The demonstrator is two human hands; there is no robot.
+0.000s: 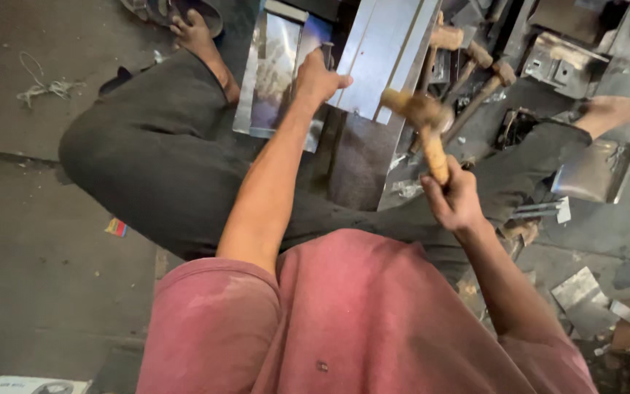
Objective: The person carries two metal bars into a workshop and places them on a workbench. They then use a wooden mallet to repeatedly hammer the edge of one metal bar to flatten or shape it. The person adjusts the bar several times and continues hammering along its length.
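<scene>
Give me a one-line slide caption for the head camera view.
Seated worker's left hand steadies a shiny metal sheet while the right hand raises a wooden mallet.

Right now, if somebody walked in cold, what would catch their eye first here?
First the wooden mallet, raised in the right hand at the middle of the view. Next the shiny metal sheet at the top centre, which the left hand grips by its edge. Spare mallets lie among metal scraps down the right side of the floor.
</scene>
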